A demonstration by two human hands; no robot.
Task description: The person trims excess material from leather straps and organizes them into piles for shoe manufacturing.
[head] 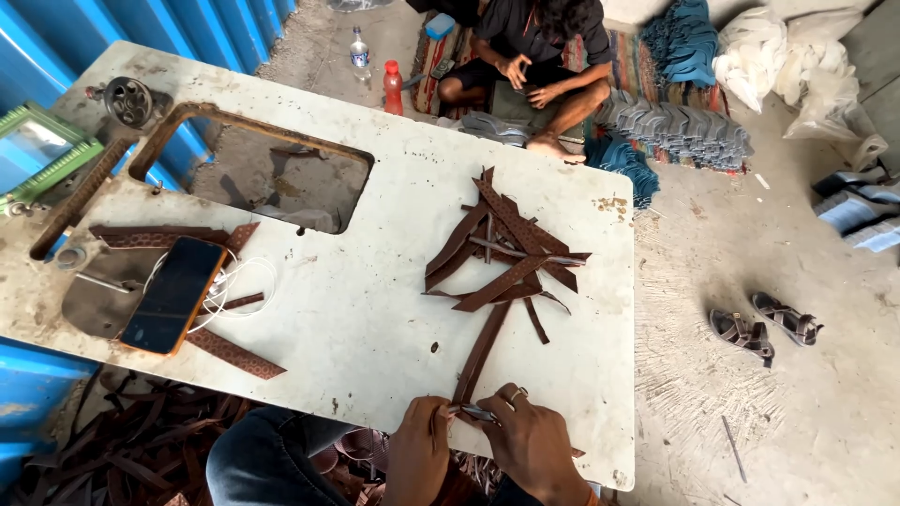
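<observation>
Strip (480, 354) of brown leather at lower centre of frame, near end at the desk (356, 319) edge, far end running up toward the pile (506, 248) of like strips at centre. Left hand (419, 448) and right hand (530, 440) side by side at bottom centre, both closed in a pinching grip on the strip's near end, with a small metal tool (476, 412) between the fingers, likely a cutter, though too small to be sure. Ring on right hand.

For a clean job, by judgement: keep strip flat and straight on the desk, no twist. Pinch close to the tool so the leather does not buckle. Keep fingertips clear of the tool's edge. Hold the loose far end off the pile to avoid snagging other strips.

Elsewhere: phone (173, 293) with white cable (246, 281) at left, resting on more strips; rectangular cutout (272, 178) in the desk at upper left; scrap leather on the floor at lower left; sandals (764, 328) on the floor at right. Another person (530, 56) seated on the floor at top centre, two bottles (375, 70) just beside, stacked grey pieces (675, 126) near.
</observation>
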